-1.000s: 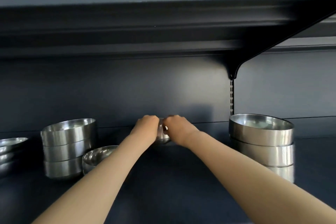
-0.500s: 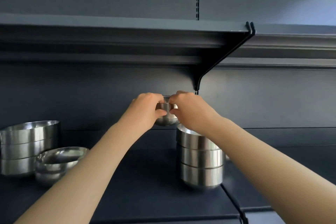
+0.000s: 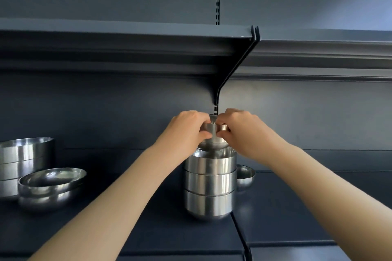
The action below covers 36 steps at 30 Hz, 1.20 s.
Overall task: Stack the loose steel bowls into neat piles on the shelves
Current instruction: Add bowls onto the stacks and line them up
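Note:
A small steel bowl (image 3: 213,136) is gripped from both sides, my left hand (image 3: 187,128) on its left rim and my right hand (image 3: 239,128) on its right rim. It hangs just above the open top of a pile of three steel bowls (image 3: 210,184) standing on the dark shelf (image 3: 165,233). Whether the small bowl touches the pile's top rim, I cannot tell. My fingers hide most of the bowl's upper edge.
A small loose bowl (image 3: 246,175) sits right behind the pile. At the left stand a stack of wide steel bowls (image 3: 23,159) and two nested round bowls (image 3: 49,186). An upper shelf (image 3: 127,36) with a bracket (image 3: 233,70) hangs overhead.
Both hands lifted the small bowl off the shelf's back and carried it right, over the pile of three. Since half a second ago it has come down closer to the pile's top.

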Tool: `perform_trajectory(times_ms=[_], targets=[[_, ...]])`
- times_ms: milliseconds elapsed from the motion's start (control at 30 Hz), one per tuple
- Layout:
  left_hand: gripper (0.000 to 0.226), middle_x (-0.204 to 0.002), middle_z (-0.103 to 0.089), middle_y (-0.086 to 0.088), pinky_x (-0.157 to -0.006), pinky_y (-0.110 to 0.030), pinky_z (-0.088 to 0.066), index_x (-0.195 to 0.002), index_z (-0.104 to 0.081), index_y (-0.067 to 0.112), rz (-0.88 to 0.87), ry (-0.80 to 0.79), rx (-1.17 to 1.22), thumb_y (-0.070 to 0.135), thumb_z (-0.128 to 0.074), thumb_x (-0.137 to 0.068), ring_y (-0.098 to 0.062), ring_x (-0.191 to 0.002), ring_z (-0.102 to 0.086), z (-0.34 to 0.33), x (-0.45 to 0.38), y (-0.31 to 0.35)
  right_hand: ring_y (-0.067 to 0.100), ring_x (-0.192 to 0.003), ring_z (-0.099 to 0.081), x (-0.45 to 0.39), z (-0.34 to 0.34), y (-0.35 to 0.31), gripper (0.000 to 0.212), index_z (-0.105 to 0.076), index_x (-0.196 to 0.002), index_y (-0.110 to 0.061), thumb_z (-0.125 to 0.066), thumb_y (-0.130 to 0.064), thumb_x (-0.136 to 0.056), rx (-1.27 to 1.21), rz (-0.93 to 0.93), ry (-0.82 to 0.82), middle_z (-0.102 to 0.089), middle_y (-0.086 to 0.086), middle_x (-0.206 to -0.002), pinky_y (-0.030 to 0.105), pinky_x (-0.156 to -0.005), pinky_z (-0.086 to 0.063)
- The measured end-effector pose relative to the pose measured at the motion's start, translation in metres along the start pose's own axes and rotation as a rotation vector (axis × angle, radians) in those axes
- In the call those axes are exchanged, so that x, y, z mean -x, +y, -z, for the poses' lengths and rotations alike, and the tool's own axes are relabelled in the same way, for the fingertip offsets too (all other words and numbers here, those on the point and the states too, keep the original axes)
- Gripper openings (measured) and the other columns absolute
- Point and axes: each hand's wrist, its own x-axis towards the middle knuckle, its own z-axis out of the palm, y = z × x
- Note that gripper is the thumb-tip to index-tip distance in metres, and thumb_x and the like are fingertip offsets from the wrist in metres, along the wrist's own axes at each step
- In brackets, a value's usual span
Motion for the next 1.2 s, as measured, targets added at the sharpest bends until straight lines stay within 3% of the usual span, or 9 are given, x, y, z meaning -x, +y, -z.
perform_trajectory(times_ms=[133,333,567,1000,1200], targets=[[0.01,-0.086,-0.053,0.006,-0.06,-0.022,-0.032,-0.095,-0.062,0.018,0.017,-0.081,0.001,0.024,-0.064,-0.087,-0.014,-0.077,-0.049,-0.011,0.003,-0.001,0.03,-0.088,-0.057,0.007,-0.012,0.004,0.016,-0.06,-0.104,-0.014,-0.052,-0.018,-0.091,-0.007,-0.003,-0.061,-0.058,0.007,-0.107,0.029,-0.07,-0.037],[0.007,-0.069,-0.047,0.014,-0.05,-0.015,-0.026,-0.084,-0.057,0.023,0.046,-0.121,0.041,0.023,-0.064,-0.087,-0.001,-0.06,-0.044,-0.016,0.008,-0.007,0.028,-0.092,-0.059,0.007,-0.02,0.005,0.019,-0.059,-0.109,-0.013,-0.051,-0.02,-0.093,-0.013,0.024,-0.098,-0.059,0.006,-0.108,0.033,-0.076,-0.045],[0.006,-0.068,-0.044,0.017,-0.05,-0.016,-0.027,-0.091,-0.064,0.022,0.071,-0.101,0.06,0.023,-0.066,-0.086,0.001,-0.06,-0.043,-0.017,0.012,-0.007,0.028,-0.093,-0.059,0.01,-0.02,0.005,0.022,-0.058,-0.112,-0.014,-0.05,-0.02,-0.092,-0.016,0.072,-0.085,-0.059,0.006,-0.108,0.035,-0.08,-0.048],[0.012,-0.071,-0.054,0.008,-0.052,-0.02,-0.033,-0.078,-0.056,0.025,0.096,-0.127,0.12,0.025,-0.065,-0.086,-0.008,-0.062,-0.049,-0.019,0.013,-0.002,0.024,-0.092,-0.056,0.011,-0.018,0.013,0.017,-0.058,-0.104,-0.014,-0.048,-0.021,-0.093,-0.088,0.076,-0.107,-0.06,0.004,-0.106,0.028,-0.073,-0.039],[0.013,-0.066,-0.053,0.01,-0.052,-0.022,-0.032,-0.075,-0.057,0.025,0.098,-0.144,0.14,0.024,-0.066,-0.085,-0.004,-0.057,-0.045,-0.014,0.007,-0.002,0.026,-0.091,-0.055,0.006,-0.015,0.016,0.016,-0.057,-0.099,-0.009,-0.047,-0.021,-0.094,-0.154,0.052,-0.167,-0.059,0.006,-0.103,0.038,-0.081,-0.046]])
